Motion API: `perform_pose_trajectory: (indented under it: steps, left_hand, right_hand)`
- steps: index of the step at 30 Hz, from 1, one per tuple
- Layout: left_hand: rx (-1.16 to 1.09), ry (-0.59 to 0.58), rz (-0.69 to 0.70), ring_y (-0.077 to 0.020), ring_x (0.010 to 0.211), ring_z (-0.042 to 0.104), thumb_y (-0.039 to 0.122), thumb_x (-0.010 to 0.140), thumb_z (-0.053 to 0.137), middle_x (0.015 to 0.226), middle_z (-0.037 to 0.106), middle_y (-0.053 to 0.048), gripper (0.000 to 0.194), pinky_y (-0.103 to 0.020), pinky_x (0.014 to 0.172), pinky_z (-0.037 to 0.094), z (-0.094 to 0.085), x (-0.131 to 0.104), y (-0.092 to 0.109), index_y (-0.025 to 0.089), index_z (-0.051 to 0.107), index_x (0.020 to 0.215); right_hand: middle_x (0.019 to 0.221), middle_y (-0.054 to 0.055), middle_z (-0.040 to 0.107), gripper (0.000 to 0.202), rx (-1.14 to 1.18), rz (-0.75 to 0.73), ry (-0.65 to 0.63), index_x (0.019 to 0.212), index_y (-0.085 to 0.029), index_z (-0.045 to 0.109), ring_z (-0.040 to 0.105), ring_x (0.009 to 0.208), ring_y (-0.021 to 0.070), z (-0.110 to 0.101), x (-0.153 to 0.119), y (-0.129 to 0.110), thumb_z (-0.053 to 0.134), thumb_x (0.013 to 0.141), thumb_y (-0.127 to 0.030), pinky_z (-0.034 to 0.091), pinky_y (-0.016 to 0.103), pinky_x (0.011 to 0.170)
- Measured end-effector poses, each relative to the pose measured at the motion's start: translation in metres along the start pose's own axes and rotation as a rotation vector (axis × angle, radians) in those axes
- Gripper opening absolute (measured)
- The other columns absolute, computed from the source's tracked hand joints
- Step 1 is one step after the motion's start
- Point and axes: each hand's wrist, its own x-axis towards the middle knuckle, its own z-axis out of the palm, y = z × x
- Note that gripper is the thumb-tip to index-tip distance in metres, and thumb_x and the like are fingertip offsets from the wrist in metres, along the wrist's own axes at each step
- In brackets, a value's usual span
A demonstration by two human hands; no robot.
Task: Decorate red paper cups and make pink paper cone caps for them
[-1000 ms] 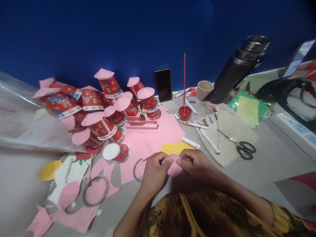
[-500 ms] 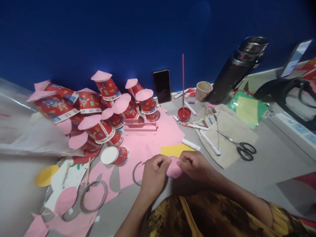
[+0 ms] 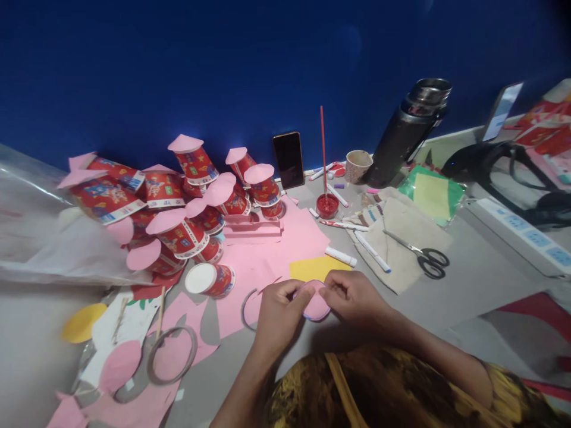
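Between my two hands is a small round of pink paper [image 3: 317, 304] with a bluish-purple edge. My left hand [image 3: 285, 309] pinches its left side between thumb and fingers. On the other side, my right hand [image 3: 352, 294] grips the upper right edge the same way, its fingertips partly hidden behind the thumb. Just beyond the hands lies a yellow paper sheet [image 3: 312, 267], with large pink paper [image 3: 250, 261] spread to its left. A grey ring [image 3: 247, 312] lies beside my left hand, partly covered by it.
Several red paper cups with pink cone tops [image 3: 191, 232] crowd the back left. A lidded cup [image 3: 209, 279] lies tipped. Scissors [image 3: 423, 255] rest on cloth at right, near a dark flask [image 3: 410, 131], a phone [image 3: 288, 159], a red paint pot [image 3: 327, 205] and a power strip [image 3: 521, 229].
The view has turned slightly to the right, so the flask and scissors appear further left. Both hands keep hold of the pink round, which has barely shifted.
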Motion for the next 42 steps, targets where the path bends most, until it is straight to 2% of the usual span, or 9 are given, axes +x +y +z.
perform_pose_trajectory:
  steps: [5,9,13,18,24,31,35,39,42]
  left_hand:
    - [-0.106,0.005,-0.001,-0.0152,0.062,0.058,0.044,0.080,0.072,0.078,0.075,-0.004,0.044,-0.026,0.058,0.045,0.000,-0.007,0.001,0.015,0.081,0.111]
    - [-0.071,0.007,-0.059,-0.0141,0.051,0.055,0.032,0.075,0.072,0.061,0.067,0.001,0.038,-0.025,0.052,0.044,0.006,-0.012,-0.003,0.013,0.082,0.106]
    - [-0.032,0.078,0.025,-0.0190,0.068,0.069,0.024,0.074,0.066,0.079,0.079,-0.005,0.036,-0.031,0.068,0.057,0.013,-0.022,-0.010,0.015,0.082,0.106]
    - [-0.056,0.145,0.163,-0.0225,0.088,0.076,0.028,0.082,0.067,0.100,0.084,-0.008,0.033,-0.036,0.086,0.060,0.020,-0.044,-0.005,0.019,0.083,0.109]
    - [-0.152,0.147,0.163,-0.0217,0.075,0.071,0.038,0.082,0.067,0.079,0.081,-0.008,0.027,-0.031,0.072,0.058,0.018,-0.047,0.016,0.016,0.083,0.080]
    - [-0.074,0.116,0.076,-0.0184,0.067,0.061,0.034,0.078,0.064,0.069,0.074,-0.004,0.026,-0.030,0.066,0.050,0.014,-0.034,0.024,0.016,0.081,0.073]
    - [-0.076,0.113,0.048,-0.0192,0.071,0.061,0.037,0.075,0.067,0.071,0.074,-0.004,0.025,-0.030,0.069,0.049,0.009,-0.022,0.029,0.017,0.081,0.073]
    - [-0.163,0.089,-0.028,-0.0163,0.066,0.057,0.040,0.073,0.072,0.070,0.071,-0.003,0.026,-0.026,0.063,0.045,0.004,-0.007,0.024,0.016,0.081,0.075]
    - [-0.306,0.050,-0.043,-0.0154,0.068,0.057,0.042,0.074,0.077,0.074,0.072,-0.003,0.028,-0.025,0.065,0.045,0.004,0.003,0.014,0.015,0.081,0.080]
  right_hand:
    - [0.058,-0.001,0.055,0.030,-0.060,-0.086,0.196,0.065,-0.023,0.052,0.046,0.055,0.0142,0.001,-0.011,-0.003,0.055,0.090,-0.040,0.031,0.027,0.056]
    - [0.063,0.000,0.065,0.027,-0.044,-0.100,0.227,0.073,-0.022,0.061,0.052,0.057,0.0149,0.011,-0.024,-0.005,0.057,0.094,-0.039,0.034,0.027,0.058]
    - [0.071,0.002,0.072,0.013,-0.045,-0.110,0.223,0.088,-0.022,0.071,0.059,0.061,0.0167,0.017,-0.036,0.001,0.059,0.089,-0.027,0.038,0.027,0.063]
    - [0.074,0.003,0.071,0.013,-0.017,-0.184,0.226,0.082,-0.021,0.070,0.061,0.069,0.0181,0.014,-0.045,0.006,0.056,0.083,-0.022,0.041,0.028,0.067]
    - [0.063,-0.003,0.057,0.022,0.196,-0.103,0.009,0.073,-0.019,0.062,0.047,0.058,0.0130,0.010,-0.045,0.001,0.063,0.087,-0.035,0.035,0.024,0.055]
    - [0.066,-0.002,0.063,0.030,0.187,-0.177,0.139,0.075,-0.020,0.064,0.051,0.060,0.0138,0.003,-0.036,-0.006,0.062,0.093,-0.044,0.038,0.026,0.058]
    - [0.069,0.001,0.068,0.024,0.054,-0.197,0.273,0.079,-0.021,0.066,0.058,0.062,0.0157,-0.021,-0.029,0.007,0.057,0.095,-0.036,0.042,0.027,0.062]
    - [0.082,0.009,0.073,0.026,-0.332,-0.078,0.599,0.084,-0.020,0.068,0.065,0.075,0.0237,-0.072,-0.030,0.061,0.049,0.093,-0.034,0.046,0.035,0.073]
    - [0.098,0.016,0.073,0.032,-0.577,0.088,0.559,0.099,-0.018,0.071,0.068,0.090,0.0324,-0.108,-0.037,0.108,0.049,0.091,-0.040,0.049,0.041,0.078]
